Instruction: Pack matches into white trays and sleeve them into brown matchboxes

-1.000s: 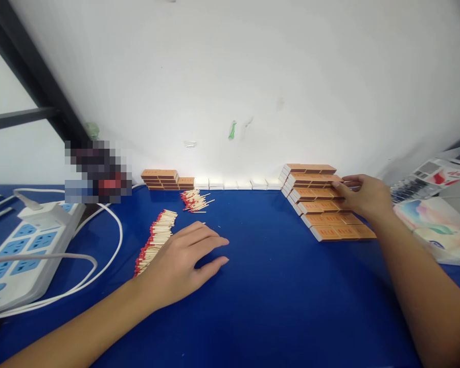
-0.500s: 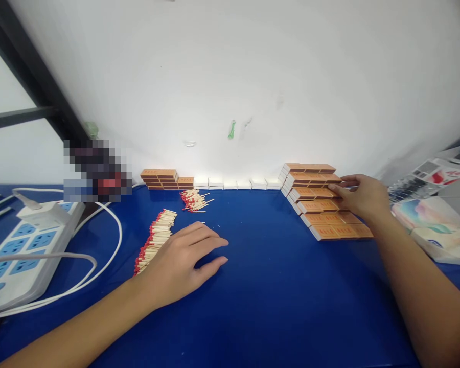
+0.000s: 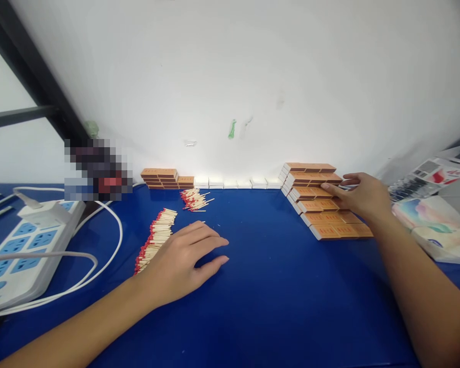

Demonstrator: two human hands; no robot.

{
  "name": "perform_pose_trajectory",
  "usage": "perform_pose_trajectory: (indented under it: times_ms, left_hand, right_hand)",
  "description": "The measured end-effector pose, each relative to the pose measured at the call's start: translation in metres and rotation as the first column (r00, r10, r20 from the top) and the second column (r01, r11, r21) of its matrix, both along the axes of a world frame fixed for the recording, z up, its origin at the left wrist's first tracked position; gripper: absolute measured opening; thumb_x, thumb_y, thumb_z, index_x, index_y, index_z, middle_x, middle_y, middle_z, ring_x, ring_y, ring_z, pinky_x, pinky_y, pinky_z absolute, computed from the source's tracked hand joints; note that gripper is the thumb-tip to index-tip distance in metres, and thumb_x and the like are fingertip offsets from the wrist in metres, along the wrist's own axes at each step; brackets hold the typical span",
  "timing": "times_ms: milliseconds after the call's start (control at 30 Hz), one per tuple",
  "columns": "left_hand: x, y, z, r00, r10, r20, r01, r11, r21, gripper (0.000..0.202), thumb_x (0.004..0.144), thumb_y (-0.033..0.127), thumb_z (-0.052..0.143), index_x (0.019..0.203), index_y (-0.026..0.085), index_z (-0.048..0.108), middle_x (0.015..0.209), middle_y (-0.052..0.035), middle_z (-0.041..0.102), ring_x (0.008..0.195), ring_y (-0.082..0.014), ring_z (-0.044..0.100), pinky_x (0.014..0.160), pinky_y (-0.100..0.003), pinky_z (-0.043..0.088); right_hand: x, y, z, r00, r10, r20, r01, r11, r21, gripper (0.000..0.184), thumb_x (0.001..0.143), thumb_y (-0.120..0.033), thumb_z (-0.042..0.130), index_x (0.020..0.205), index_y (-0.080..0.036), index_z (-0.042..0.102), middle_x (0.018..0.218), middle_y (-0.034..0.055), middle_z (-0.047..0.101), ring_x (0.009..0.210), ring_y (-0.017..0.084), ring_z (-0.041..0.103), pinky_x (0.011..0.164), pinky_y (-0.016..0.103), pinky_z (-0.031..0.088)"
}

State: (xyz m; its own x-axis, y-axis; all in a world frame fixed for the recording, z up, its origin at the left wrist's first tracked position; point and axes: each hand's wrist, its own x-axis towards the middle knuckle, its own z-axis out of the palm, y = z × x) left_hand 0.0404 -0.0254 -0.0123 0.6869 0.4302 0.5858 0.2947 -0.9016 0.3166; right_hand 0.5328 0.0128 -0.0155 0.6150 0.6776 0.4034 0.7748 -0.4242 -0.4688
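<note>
My left hand (image 3: 184, 258) rests flat on the blue table (image 3: 268, 286), fingers spread and empty, right beside a long row of red-tipped matches (image 3: 155, 237). My right hand (image 3: 362, 197) reaches onto a stepped stack of orange matchboxes (image 3: 320, 202) at the right. Its fingertips touch a box in the middle tiers, and the fingers look extended rather than closed. A smaller loose pile of matches (image 3: 194, 199) lies farther back.
A short stack of orange matchboxes (image 3: 164, 179) and a row of white inner trays (image 3: 237, 183) line the wall. A white power strip (image 3: 19, 245) with cables lies at the left. Printed packets (image 3: 433, 225) sit at the right edge.
My right hand has slid slightly left along the matchbox stack. The left hand has not moved.
</note>
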Motion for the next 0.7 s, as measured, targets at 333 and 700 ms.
perform_pose_trajectory:
  times_ms: [333, 700]
  left_hand:
    - [-0.001, 0.000, 0.000, 1.000, -0.003, -0.004, 0.003, 1.000, -0.004, 0.022, 0.099, 0.022, 0.070, 0.120, 0.019, 0.072, 0.106, -0.0059, 0.075, 0.099, -0.0194, 0.067, 0.090, -0.037, 0.059]
    - [-0.001, 0.001, -0.001, 1.000, 0.003, -0.019, -0.003, 1.000, 0.023, 0.021, 0.098, 0.022, 0.070, 0.119, 0.018, 0.072, 0.105, -0.0064, 0.075, 0.099, -0.0206, 0.067, 0.089, -0.038, 0.059]
  right_hand:
    - [-0.005, 0.005, -0.002, 0.998, -0.035, 0.059, 0.036, 0.999, -0.025, 0.069, 0.074, -0.072, 0.075, 0.117, -0.019, 0.066, 0.113, 0.0128, 0.079, 0.096, 0.033, 0.072, 0.083, 0.044, 0.052]
    - [-0.004, -0.004, 0.010, 0.992, -0.114, 0.062, 0.126, 0.963, -0.239, 0.081, 0.079, -0.075, 0.067, 0.132, -0.014, 0.059, 0.117, 0.0199, 0.078, 0.117, 0.044, 0.068, 0.093, 0.053, 0.052]
